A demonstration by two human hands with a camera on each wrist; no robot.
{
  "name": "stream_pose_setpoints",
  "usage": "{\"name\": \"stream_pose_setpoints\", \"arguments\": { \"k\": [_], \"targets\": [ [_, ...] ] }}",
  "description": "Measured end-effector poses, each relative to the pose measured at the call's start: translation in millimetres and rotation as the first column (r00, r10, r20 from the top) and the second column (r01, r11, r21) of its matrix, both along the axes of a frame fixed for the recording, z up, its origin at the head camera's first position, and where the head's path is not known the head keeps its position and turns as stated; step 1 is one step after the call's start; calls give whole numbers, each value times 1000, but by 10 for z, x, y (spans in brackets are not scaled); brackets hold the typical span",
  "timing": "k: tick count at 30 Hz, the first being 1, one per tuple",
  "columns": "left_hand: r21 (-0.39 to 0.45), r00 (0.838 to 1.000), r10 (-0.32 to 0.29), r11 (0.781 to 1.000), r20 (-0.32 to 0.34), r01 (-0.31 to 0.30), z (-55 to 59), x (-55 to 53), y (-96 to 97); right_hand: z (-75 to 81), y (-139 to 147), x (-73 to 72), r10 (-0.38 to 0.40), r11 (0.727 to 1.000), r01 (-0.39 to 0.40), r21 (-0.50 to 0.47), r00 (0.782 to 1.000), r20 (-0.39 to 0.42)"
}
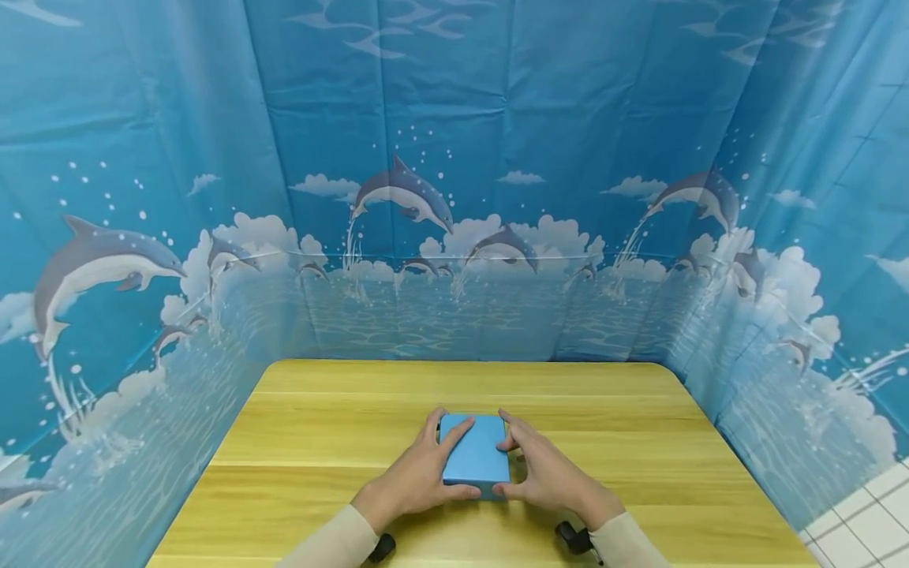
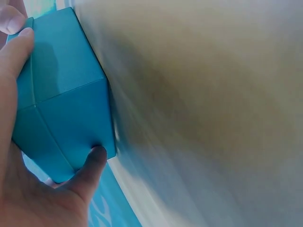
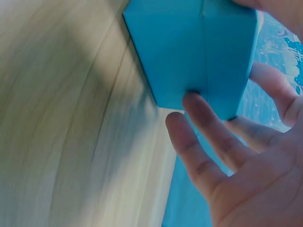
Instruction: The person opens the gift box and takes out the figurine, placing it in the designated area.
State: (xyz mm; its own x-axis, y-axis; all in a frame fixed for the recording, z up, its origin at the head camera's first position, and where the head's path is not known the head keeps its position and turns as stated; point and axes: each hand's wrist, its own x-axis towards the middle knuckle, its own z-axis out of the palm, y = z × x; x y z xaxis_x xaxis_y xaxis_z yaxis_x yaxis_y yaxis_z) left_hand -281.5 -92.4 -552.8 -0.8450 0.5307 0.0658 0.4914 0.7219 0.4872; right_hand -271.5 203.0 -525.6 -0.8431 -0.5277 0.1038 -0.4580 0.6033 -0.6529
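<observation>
A blue box with a lid seam around its sides sits on the wooden table, in front of the person. From the left, the left hand grips it, thumb on the near face and one finger lying over the top. On the other side, the right hand holds the box with its thumb at the near right corner. In the right wrist view, fingertips of that hand touch the box's side, while one finger stands slightly apart. The left wrist view shows fingers at two faces of the box.
A blue curtain printed with dolphins and clouds hangs behind the table and along both sides. Black wrist devices show below the sleeves. White floor tiles appear at the lower right.
</observation>
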Motion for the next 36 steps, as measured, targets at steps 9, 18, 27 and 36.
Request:
{"name": "stream_pose_setpoints", "arguments": {
  "k": [9, 18, 27, 36],
  "targets": [
    [-6, 1000, 2, 1000, 4, -2, 22, 212, 13, -36, 65, 91, 32, 998, -28, -61, 997, 72],
    [-14, 1000, 7, 1000, -28, -8, 9, 348, 42, -27, 87, 203, 28, 997, -24, -70, 998, 58],
    [-16, 1000, -5, 1000, -11, 5, 3, 424, 31, -63, 108, 258, 55, 992, -45, -120, 995, 86],
    [54, 999, -4, 999, 34, 2, -27, 400, 32, -85, 132, 297, 54, 982, -19, -186, 981, 185]
  ]
}}
